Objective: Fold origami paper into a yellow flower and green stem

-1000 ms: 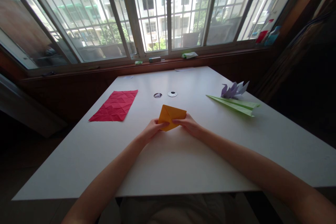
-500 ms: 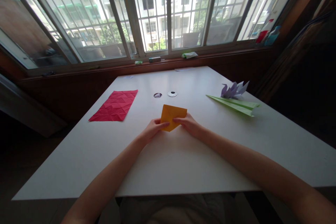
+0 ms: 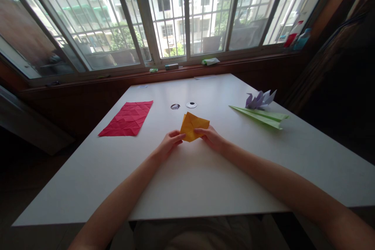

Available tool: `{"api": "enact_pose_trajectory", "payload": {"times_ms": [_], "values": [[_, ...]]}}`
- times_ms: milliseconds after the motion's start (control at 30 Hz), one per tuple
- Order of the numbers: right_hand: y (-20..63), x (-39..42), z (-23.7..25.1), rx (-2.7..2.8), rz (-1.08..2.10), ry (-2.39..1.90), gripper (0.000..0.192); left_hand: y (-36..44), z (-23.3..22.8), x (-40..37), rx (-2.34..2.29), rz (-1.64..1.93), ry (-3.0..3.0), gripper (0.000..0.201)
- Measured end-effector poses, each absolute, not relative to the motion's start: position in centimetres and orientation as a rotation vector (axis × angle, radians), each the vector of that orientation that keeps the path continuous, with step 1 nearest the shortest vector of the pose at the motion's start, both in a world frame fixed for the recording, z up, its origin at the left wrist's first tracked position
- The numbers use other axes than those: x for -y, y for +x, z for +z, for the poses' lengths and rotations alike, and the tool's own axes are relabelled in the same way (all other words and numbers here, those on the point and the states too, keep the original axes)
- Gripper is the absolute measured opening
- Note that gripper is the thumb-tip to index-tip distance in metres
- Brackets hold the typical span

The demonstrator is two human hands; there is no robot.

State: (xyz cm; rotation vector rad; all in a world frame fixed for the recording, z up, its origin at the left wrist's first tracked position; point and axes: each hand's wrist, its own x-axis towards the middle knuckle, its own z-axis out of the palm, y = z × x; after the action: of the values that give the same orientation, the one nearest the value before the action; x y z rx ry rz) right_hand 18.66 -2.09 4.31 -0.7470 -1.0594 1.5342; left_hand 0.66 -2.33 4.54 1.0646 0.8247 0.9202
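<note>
A folded piece of yellow-orange origami paper is held up over the white table, its layers slightly parted along the top. My left hand pinches its lower left edge between thumb and fingers. On the other side my right hand grips the right edge, the thumb lying across the front face and the other fingers mostly hidden behind the paper.
On the white table, a creased red paper sheet lies left. Two round stickers or holes sit beyond my hands. At right are a green paper plane and purple paper cranes. A barred window is behind.
The yellow-orange paper has tilted and its top layers have come apart a little. My left hand has shifted slightly left and its thumb covers less of the paper.
</note>
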Motion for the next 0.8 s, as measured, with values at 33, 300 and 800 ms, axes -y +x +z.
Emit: {"api": "enact_pose_trajectory", "payload": {"times_ms": [33,300,800], "values": [[18.69,2.03,4.27,1.052,1.536,-0.75,0.032,0.62,4.56,2.3,-0.822,0.923,1.046,0.02],[18.93,1.78,4.12,1.012,1.556,-0.709,0.03,0.55,4.78,2.29,-0.789,0.915,0.977,0.021],[18.48,2.44,4.15,1.087,1.504,-0.764,0.034,0.82,5.17,2.62,-0.768,0.892,1.07,0.037]]}}
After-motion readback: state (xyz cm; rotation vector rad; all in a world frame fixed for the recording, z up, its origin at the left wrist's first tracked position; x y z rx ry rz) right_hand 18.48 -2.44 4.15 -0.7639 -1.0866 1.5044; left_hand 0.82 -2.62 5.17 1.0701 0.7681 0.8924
